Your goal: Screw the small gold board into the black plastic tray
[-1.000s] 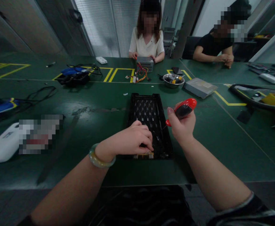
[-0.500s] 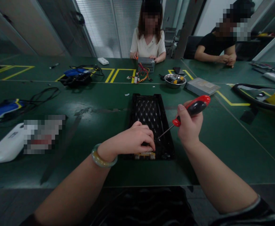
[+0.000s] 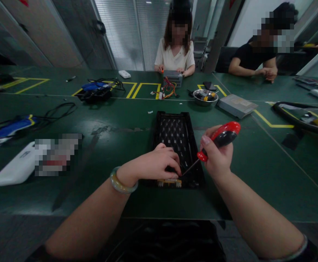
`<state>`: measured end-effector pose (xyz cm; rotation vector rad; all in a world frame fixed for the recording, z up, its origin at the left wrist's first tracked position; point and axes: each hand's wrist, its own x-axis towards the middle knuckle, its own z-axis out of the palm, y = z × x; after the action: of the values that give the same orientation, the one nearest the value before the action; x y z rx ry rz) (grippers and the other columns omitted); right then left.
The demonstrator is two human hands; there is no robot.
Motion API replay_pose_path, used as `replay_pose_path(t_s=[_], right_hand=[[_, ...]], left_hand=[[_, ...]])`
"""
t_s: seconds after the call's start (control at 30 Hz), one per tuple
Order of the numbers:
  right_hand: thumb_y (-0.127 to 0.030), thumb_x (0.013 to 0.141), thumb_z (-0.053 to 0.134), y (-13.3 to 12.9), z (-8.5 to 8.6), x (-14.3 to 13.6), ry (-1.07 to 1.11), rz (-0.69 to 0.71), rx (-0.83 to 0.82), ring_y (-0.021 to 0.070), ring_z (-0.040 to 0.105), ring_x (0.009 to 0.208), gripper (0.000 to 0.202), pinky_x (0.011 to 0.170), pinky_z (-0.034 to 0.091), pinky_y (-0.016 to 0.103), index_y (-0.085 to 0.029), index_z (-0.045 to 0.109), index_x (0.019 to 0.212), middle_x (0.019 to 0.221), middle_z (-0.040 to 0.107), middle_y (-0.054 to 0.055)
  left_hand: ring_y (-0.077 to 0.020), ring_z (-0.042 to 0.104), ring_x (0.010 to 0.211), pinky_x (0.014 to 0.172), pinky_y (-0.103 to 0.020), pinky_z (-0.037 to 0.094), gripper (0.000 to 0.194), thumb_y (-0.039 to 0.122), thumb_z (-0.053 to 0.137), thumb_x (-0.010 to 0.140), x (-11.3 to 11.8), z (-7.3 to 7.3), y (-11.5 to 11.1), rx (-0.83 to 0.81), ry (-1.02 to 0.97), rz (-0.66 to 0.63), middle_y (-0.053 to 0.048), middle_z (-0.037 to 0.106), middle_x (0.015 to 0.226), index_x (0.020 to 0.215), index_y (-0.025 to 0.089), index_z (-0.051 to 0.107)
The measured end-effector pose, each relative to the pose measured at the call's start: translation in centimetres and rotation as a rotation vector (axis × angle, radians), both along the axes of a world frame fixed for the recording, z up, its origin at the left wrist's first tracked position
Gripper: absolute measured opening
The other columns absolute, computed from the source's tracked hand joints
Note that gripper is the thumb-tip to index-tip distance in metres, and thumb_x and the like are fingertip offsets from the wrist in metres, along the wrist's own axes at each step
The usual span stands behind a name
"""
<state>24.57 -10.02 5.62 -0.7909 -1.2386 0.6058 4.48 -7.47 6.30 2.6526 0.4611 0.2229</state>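
Screwdriver (image 3: 225, 134) in the right hand (image 3: 218, 158) slants from above the right edge of the black panel (image 3: 175, 134) down to its near end, in the head view. Fingers wrap the red and black handle firmly, and the slant probably lets the shaft reach over the raised side wall. The tip is beside the fingertips of the left hand (image 3: 159, 162); whether it touches anything cannot be told.

The left hand comes in from the panel's left, wrist low, fingers bent over a small circuit board (image 3: 169, 182) at the near end, seemingly to steady it. Whether those fingers grip or merely press cannot be told.

The panel lies flat on the green table (image 3: 107, 200), its near end close to the table's front edge, so elbow room is tighter on that side. Green surface gives room to move right of the panel, up to the flat metal box (image 3: 236, 106) and metal bowl (image 3: 205, 103) beyond its far right corner. To its left, well apart, is a white device (image 3: 14, 165). Past its far end sits a person in a white top (image 3: 175, 58).
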Motion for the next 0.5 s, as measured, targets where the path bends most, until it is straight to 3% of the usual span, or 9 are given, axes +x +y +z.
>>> replay_pose_path(t_s=[0.5], right_hand=[[-0.031, 0.084, 0.07, -0.34, 0.24, -0.04, -0.065, 0.003, -0.002, 0.0105, 0.047, 0.063, 0.02, 0.055, 0.038, 0.026, -0.02, 0.054, 0.08, 0.076, 0.049, -0.002]], left_hand=[[-0.018, 0.056, 0.1, 0.093, -0.036, 0.026, 0.013, 0.035, 0.066, 0.09, 0.05, 0.05, -0.03, 0.01, -0.002, 0.002, 0.001, 0.069, 0.102, 0.092, 0.028, 0.076]])
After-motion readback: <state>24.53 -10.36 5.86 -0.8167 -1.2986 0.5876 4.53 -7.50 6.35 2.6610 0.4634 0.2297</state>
